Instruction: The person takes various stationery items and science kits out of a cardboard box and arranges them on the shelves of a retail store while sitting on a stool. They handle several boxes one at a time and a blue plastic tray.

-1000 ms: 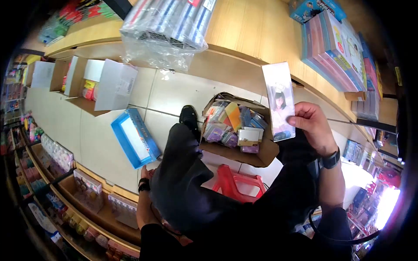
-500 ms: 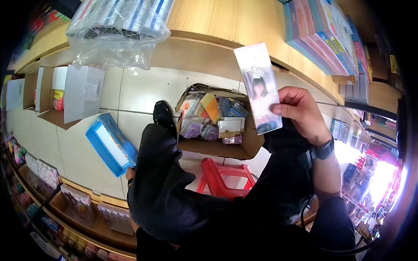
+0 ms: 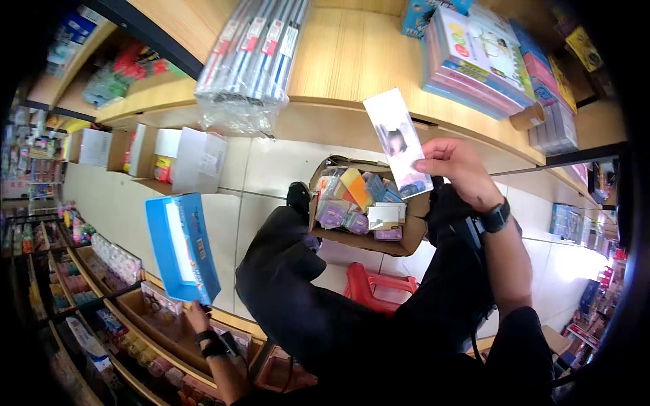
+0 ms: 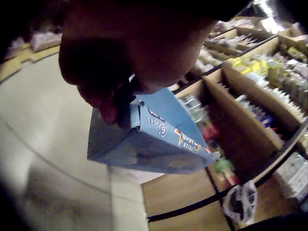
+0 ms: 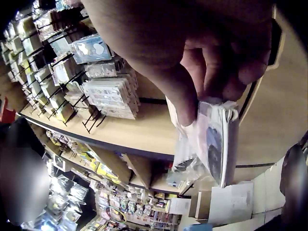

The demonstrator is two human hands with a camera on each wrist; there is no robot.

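My left hand pinches the near corner of an open blue cardboard box, its white inside showing. In the left wrist view the fingers and thumb close on the edge of the blue box, which hangs tilted above the floor. On the other side, my right hand holds a long flat packet printed with a picture of a person, thumb on top and fingers beneath. The right wrist view shows this packet nearly edge-on, with several layers along its side.
A brown carton of small packaged goods stands on the floor between my legs, in front of a red stool. Open white boxes stand at the left. The wooden shelf holds wrapped bundles and stacked books.
My left hand has lifted the blue box off the floor and carried it left, toward the low shelves. The right hand keeps its hold on the packet. The head view has shifted.
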